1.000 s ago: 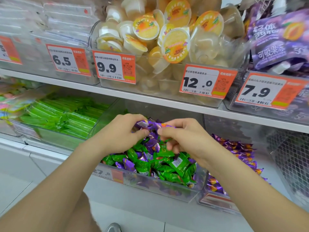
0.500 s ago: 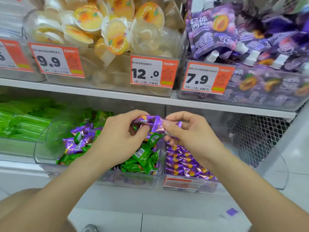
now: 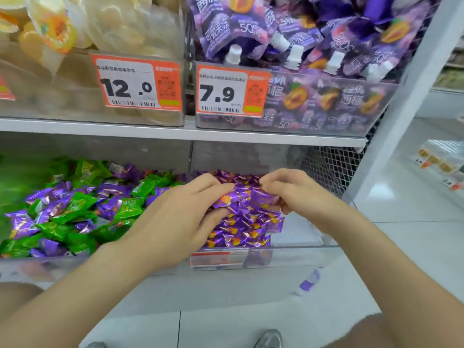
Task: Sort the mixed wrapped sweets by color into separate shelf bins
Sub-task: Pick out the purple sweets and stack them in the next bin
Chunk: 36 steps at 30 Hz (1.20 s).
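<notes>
On the lower shelf a clear bin (image 3: pixel 30 266) holds mixed green sweets (image 3: pixel 75 204) and purple sweets (image 3: pixel 50 194). To its right a second clear bin (image 3: pixel 296 254) holds only purple sweets (image 3: pixel 246 229). Both my hands are over this right bin. My left hand (image 3: pixel 175 222) holds purple sweets (image 3: pixel 227 199) between thumb and fingers. My right hand (image 3: pixel 296 194) grips more purple sweets (image 3: pixel 263 199) with curled fingers, just above the pile.
The shelf above carries bins of jelly cups (image 3: pixel 75 46) and purple spout pouches (image 3: pixel 301 33), with orange price tags 12.0 (image 3: pixel 136 84) and 7.9 (image 3: pixel 232 91). A wire mesh panel (image 3: pixel 331 167) and white upright (image 3: pixel 401 96) close the right end. One purple sweet (image 3: pixel 310 282) lies on the floor.
Both hands moved right with the purple sweets, from over the mixed bin to over the purple-only bin, and dropped lower onto its pile. The camera view swung right.
</notes>
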{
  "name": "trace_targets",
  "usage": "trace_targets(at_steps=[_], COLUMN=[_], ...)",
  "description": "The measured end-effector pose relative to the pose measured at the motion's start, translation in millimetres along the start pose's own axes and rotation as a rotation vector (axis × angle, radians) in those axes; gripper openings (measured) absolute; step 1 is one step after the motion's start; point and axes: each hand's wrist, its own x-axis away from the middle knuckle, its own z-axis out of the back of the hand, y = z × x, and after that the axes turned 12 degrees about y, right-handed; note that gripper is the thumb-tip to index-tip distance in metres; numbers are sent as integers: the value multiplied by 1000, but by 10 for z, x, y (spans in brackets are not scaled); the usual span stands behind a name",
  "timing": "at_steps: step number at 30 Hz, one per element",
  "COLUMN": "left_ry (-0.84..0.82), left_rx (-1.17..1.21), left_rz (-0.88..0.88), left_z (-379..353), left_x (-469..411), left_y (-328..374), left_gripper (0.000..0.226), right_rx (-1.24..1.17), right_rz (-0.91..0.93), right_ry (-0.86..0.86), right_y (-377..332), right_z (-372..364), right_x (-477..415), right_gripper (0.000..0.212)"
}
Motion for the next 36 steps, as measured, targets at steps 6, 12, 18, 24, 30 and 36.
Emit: trace_targets(at_steps=[6, 12, 18, 24, 30, 36], left_ry=[-39, -12, -70, -33, -103, -127], left_rx=[-21, -59, -33, -91, -128, -139], left_rz=[-39, -34, 39, -2, -68, -71], left_z=[-183, -303, -432, -586, -387, -363], left_x=[-73, -114, -105, -125, -92, -59], left_y=[71, 172, 178, 66, 192, 217], left_gripper=[54, 40, 28, 23, 25, 24], right_rx=[74, 21, 641, 731, 804, 804], right_rz=[46, 79, 425, 434, 414, 339], right_ry=[-83, -257, -136, -101, -93, -144], right_y=[211, 425, 680, 765, 764, 721], right_z=[131, 295, 354, 238, 150, 146], right_x=[39, -58, -208, -250, -299, -271], right_gripper=[46, 26, 18, 26, 22, 19])
